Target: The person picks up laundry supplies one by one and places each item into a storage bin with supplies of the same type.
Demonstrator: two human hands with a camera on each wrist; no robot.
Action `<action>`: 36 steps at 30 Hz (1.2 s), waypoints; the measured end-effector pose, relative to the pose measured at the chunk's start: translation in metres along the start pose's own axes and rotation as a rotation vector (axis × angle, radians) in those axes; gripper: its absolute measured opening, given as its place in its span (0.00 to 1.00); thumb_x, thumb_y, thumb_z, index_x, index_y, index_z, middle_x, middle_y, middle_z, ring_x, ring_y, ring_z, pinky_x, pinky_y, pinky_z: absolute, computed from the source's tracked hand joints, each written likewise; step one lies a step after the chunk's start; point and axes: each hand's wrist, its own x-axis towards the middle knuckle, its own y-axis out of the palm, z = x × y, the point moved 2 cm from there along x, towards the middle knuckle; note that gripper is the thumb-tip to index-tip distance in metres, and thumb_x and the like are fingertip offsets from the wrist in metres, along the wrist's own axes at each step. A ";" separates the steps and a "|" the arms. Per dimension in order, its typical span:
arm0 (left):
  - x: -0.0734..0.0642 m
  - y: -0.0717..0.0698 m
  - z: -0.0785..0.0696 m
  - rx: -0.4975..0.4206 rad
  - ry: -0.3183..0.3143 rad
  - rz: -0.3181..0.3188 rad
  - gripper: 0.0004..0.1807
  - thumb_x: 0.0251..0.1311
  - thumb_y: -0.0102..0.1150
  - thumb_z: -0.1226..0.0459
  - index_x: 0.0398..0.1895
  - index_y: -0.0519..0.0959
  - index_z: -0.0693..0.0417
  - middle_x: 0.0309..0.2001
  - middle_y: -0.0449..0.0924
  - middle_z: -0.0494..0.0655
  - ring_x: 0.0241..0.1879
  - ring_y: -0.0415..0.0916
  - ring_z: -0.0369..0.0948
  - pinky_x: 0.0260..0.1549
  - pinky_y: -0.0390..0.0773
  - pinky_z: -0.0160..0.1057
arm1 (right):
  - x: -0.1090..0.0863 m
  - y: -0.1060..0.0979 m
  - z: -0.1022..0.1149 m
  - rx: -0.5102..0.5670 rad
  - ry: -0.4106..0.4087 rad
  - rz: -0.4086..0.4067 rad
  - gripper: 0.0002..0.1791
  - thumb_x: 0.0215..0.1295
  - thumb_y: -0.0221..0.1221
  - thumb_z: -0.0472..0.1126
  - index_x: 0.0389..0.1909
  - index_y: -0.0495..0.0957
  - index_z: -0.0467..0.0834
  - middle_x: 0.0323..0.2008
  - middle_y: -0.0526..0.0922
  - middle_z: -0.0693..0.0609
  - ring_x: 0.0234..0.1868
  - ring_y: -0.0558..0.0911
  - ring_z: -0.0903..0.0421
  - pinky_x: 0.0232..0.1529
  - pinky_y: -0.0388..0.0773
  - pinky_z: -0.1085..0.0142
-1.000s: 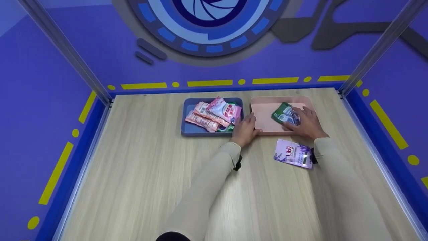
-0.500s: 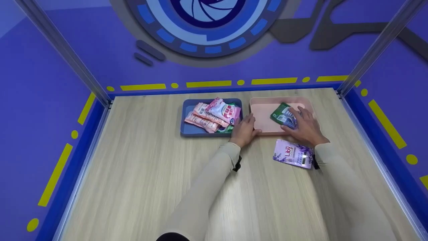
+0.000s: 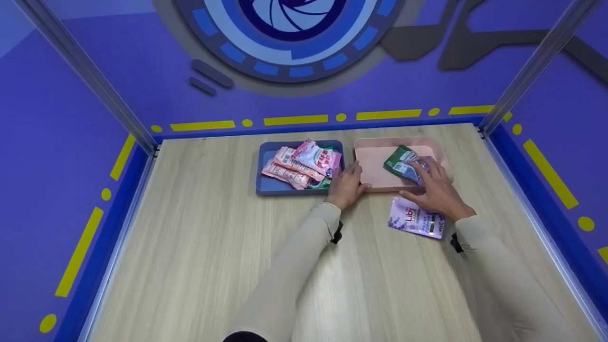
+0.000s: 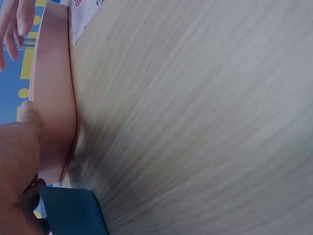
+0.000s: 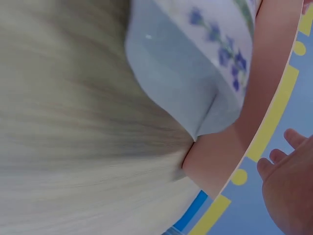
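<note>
In the head view my left hand [image 3: 346,187] rests at the near left corner of the pink tray [image 3: 373,166], its thumb [image 4: 30,115] against the front wall and its other fingers between the two trays. A green pouch [image 3: 398,160] lies inside the pink tray. My right hand [image 3: 439,192] hovers over that tray's near edge, thumb spread from the fingers, nothing gripped; its fingertips overlap the pouch's right end. Just below it, on the table, lies a purple Liby pouch [image 3: 409,222], whose raised edge [image 5: 166,68] fills the top of the right wrist view.
A blue tray [image 3: 266,186] stands left of the pink one, holding several pink packets [image 3: 287,173] and green ones beneath. Blue wall panels [image 3: 213,104] close off the back and sides of the wooden table [image 3: 213,237].
My right hand has drawn back from the green pouch toward the tray's near edge and over the purple pouch, its fingers looser. The left hand stays in place.
</note>
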 end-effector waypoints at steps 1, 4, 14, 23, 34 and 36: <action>0.000 0.000 0.000 -0.003 0.000 0.000 0.36 0.71 0.54 0.41 0.75 0.66 0.49 0.81 0.55 0.45 0.78 0.55 0.41 0.78 0.47 0.52 | -0.002 0.000 0.001 -0.001 -0.003 -0.003 0.53 0.58 0.68 0.68 0.80 0.57 0.55 0.80 0.50 0.41 0.79 0.47 0.34 0.68 0.51 0.24; 0.000 0.001 0.000 -0.013 -0.004 0.001 0.35 0.71 0.54 0.41 0.74 0.67 0.49 0.81 0.55 0.45 0.78 0.55 0.41 0.78 0.46 0.52 | -0.009 0.001 0.003 0.002 -0.017 -0.012 0.54 0.57 0.68 0.69 0.80 0.58 0.54 0.80 0.50 0.40 0.79 0.46 0.33 0.67 0.51 0.23; -0.001 -0.002 -0.001 0.013 0.017 0.003 0.35 0.72 0.54 0.42 0.74 0.67 0.50 0.80 0.56 0.46 0.78 0.56 0.41 0.78 0.48 0.53 | -0.032 0.003 0.008 0.019 -0.047 0.011 0.52 0.57 0.69 0.67 0.78 0.61 0.53 0.79 0.50 0.38 0.77 0.49 0.32 0.66 0.55 0.23; -0.002 -0.004 -0.001 0.013 0.016 0.011 0.35 0.72 0.53 0.41 0.74 0.67 0.50 0.81 0.56 0.47 0.78 0.56 0.41 0.78 0.48 0.53 | -0.046 0.006 0.009 0.035 -0.065 0.011 0.51 0.57 0.69 0.68 0.78 0.62 0.55 0.78 0.53 0.37 0.76 0.51 0.32 0.63 0.59 0.23; 0.000 -0.001 0.000 0.004 0.020 -0.005 0.35 0.72 0.53 0.42 0.74 0.67 0.50 0.80 0.57 0.47 0.78 0.56 0.41 0.78 0.47 0.53 | -0.058 0.009 0.010 0.000 -0.021 0.056 0.52 0.57 0.68 0.69 0.78 0.60 0.53 0.75 0.55 0.36 0.73 0.54 0.33 0.64 0.63 0.27; 0.000 -0.001 0.000 -0.001 0.020 -0.006 0.35 0.72 0.54 0.42 0.75 0.67 0.50 0.80 0.57 0.47 0.78 0.56 0.42 0.78 0.47 0.53 | -0.060 0.010 0.011 0.000 -0.020 0.058 0.52 0.57 0.69 0.68 0.78 0.61 0.53 0.74 0.56 0.36 0.73 0.55 0.33 0.63 0.64 0.27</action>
